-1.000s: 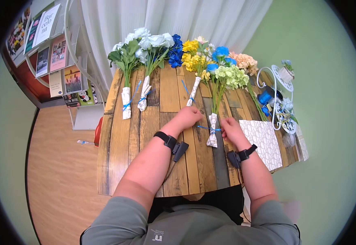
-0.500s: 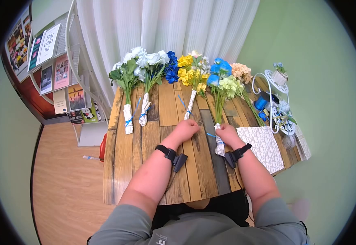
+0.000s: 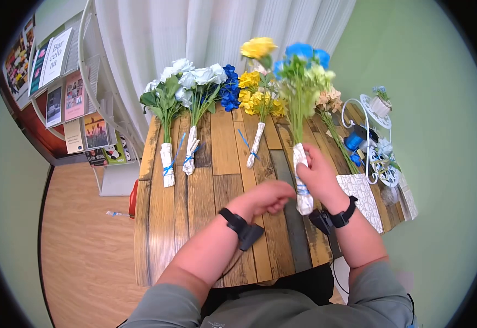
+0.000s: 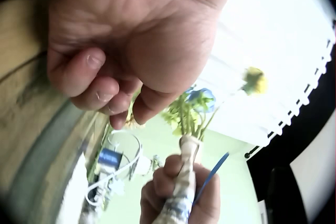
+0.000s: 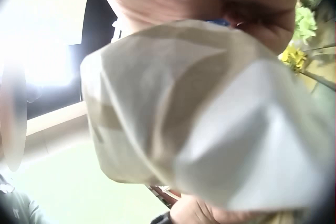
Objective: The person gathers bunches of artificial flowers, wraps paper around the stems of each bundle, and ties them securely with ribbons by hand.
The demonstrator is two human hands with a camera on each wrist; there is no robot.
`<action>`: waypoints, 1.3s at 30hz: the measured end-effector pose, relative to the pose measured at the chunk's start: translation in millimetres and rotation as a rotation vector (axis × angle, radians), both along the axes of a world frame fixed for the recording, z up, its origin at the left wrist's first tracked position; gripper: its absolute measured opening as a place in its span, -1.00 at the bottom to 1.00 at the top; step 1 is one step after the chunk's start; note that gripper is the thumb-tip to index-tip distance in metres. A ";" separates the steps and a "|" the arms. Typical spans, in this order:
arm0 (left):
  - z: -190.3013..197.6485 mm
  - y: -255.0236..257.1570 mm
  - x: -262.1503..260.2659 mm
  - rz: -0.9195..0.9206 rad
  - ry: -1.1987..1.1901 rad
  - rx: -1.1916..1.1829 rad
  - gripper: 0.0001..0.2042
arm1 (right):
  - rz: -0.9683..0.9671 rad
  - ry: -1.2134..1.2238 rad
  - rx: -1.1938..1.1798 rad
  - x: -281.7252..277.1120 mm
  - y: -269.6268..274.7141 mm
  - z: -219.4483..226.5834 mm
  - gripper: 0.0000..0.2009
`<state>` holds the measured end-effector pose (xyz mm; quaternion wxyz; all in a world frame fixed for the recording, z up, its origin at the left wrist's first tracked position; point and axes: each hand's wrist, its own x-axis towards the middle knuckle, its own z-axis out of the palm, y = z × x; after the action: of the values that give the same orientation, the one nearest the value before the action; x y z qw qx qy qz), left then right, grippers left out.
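Note:
My right hand [image 3: 320,175] grips a bouquet [image 3: 299,156] by its white paper-wrapped stems, tied with blue ribbon. It stands nearly upright over the table, with blue, pale green and yellow flowers at its top. In the right wrist view the crumpled paper wrap [image 5: 173,108] fills most of the picture. My left hand [image 3: 271,198] hovers just left of the wrap, fingers loosely curled and holding nothing. The left wrist view shows that hand's palm side [image 4: 136,40] and, beyond it, a blue ribbon end [image 4: 212,174] sticking out beside the wrap.
Two wrapped pale-blue bouquets [image 3: 167,164] lie at the left, near dark blue flowers [image 3: 230,87]. A yellow bouquet [image 3: 256,145] lies mid-table. Patterned paper [image 3: 361,202], a blue ribbon spool [image 3: 354,139] and a white metal stand [image 3: 388,128] are on the right. A book rack [image 3: 80,98] stands left.
My right hand has taken hold of the bouquet, which lay on the table, and raised it upright. My left hand has moved nearer my body and slightly right.

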<state>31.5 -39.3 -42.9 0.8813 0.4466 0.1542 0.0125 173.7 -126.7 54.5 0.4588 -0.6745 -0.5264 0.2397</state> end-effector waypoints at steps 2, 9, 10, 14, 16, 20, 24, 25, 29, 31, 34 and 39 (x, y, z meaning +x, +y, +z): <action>-0.6 -17.8 12.4 -0.094 0.073 0.054 -0.80 | 0.007 0.032 0.050 -4.6 34.5 -7.4 -0.57; -20.1 6.7 11.3 -0.116 0.002 -0.208 -0.88 | 0.138 -0.140 -0.012 -20.2 167.6 -78.8 -0.66; -17.1 6.8 10.4 -0.100 0.006 -0.216 -0.89 | 0.181 -0.116 -0.072 -19.2 181.8 -92.2 -0.69; -10.7 6.2 9.5 -0.107 0.035 -0.133 -0.89 | 0.436 0.414 -0.505 -14.3 191.0 -88.6 -0.61; -11.6 6.8 9.0 -0.136 0.044 -0.151 -0.88 | 0.438 0.485 -0.519 -10.3 181.6 -75.4 -0.60; -13.5 9.9 10.6 -0.180 0.006 -0.127 -0.84 | 0.332 0.511 -0.291 40.7 143.7 -47.3 -0.62; -12.3 9.5 10.8 -0.165 0.013 -0.128 -0.84 | -0.114 0.015 -0.135 152.0 99.2 -69.1 -0.71; -12.3 9.3 11.1 -0.159 0.010 -0.127 -0.84 | -0.258 -0.305 -0.015 190.2 86.8 -82.8 -0.75; -11.3 7.5 11.5 -0.155 0.013 -0.133 -0.84 | -0.458 -0.905 -0.489 272.1 48.5 -75.5 -0.72; -6.1 6.1 10.5 -0.147 0.017 -0.113 -0.83 | -0.459 -0.900 -0.603 274.7 47.6 -75.9 -0.72; -7.5 7.4 10.5 -0.150 0.015 -0.147 -0.83 | -0.464 -0.909 -0.797 285.5 59.0 -82.8 -0.71; -8.8 7.6 9.3 -0.125 0.004 -0.168 -0.83 | -0.708 -0.863 -0.827 259.0 67.0 -61.6 -0.65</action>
<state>40.8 -31.7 -51.7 0.9144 0.3797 0.1284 -0.0563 432.7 -59.7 -7.0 -0.0359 -0.9601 -0.2755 -0.0330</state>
